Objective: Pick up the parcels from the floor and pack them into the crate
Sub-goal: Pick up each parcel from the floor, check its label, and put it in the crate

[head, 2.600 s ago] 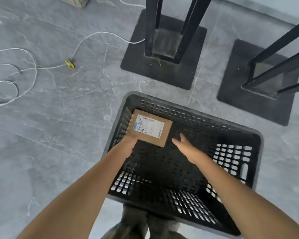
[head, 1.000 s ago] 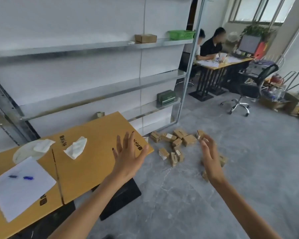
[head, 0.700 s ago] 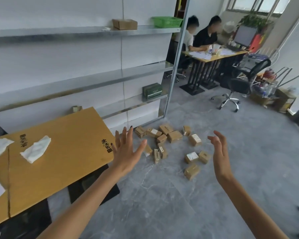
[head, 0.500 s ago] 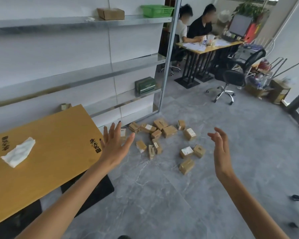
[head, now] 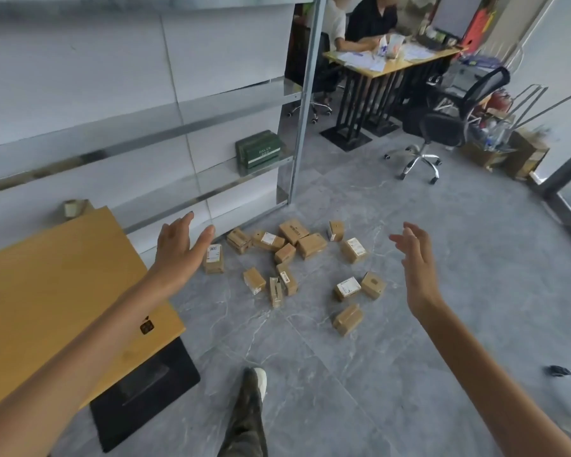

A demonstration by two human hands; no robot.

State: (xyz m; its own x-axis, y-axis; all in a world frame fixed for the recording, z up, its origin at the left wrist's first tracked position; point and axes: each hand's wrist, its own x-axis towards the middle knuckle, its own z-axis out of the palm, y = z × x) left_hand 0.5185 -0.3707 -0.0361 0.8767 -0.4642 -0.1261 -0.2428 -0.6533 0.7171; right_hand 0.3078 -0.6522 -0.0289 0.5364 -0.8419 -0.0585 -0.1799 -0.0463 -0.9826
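Both grips empty, left hand (head: 178, 249), right hand (head: 417, 262); parcels (head: 297, 258) on floor (head: 442, 245)

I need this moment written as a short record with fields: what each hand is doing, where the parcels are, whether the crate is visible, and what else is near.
left hand: open, empty, raised over the table edge
right hand: open, empty, raised in the air
parcels: small cardboard boxes scattered on the grey floor, ahead of both hands, none held
crate: not in view
wooden table: at the left
metal shelving: behind the parcels, holding a green box
office chair: far right
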